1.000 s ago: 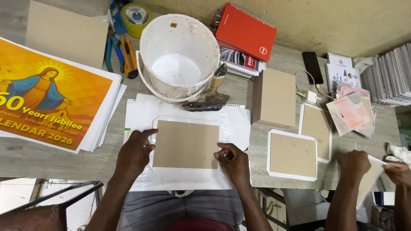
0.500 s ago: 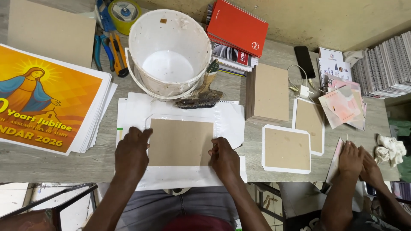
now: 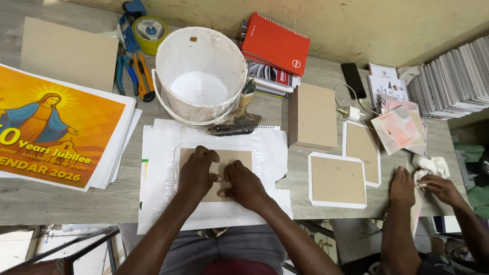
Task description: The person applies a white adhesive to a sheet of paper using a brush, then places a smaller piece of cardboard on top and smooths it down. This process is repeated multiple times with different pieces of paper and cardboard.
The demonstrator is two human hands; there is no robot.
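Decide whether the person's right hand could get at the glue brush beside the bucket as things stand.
Probably yes: the right hand lies on the brown board, holding nothing, and the glue brush lies just beyond the board with nothing between them.

Both hands lay flat, palms down and side by side, left hand (image 3: 197,172) just beside right hand (image 3: 244,186), forearms angled inward.

Bright, even daylight falls across the worktop (image 3: 61,203), shadows soft and faint. Focus is sharp throughout. Straight edges bow slightly toward the corners.
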